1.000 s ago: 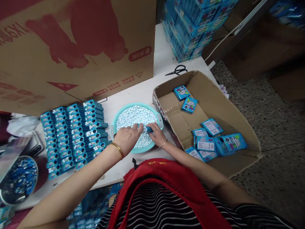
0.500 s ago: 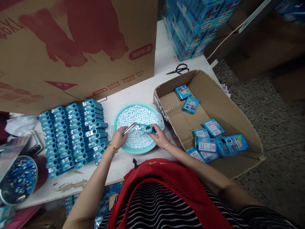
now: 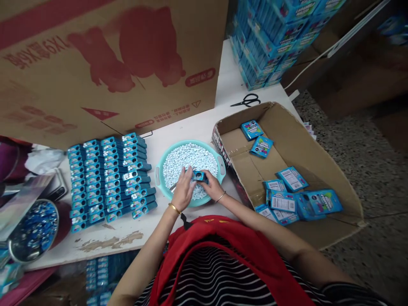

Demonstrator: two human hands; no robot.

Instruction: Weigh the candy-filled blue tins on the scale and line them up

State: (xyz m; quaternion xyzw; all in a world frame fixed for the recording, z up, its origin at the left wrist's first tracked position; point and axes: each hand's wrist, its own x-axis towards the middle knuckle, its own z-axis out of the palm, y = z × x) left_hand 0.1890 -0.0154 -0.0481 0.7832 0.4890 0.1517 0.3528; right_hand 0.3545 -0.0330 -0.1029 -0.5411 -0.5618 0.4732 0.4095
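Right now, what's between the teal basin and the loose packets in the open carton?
In the head view, only the carton's left wall, standing close beside the basin. The packets lie on the carton floor beyond it.

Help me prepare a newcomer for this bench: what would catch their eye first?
The teal basin heaped with pale pellets sits mid-table, where the right hand holds a small blue box and the left hand a thin metal tool. Left of it lie tight rows of blue boxes; right of it, an open carton holds scattered blue packets.
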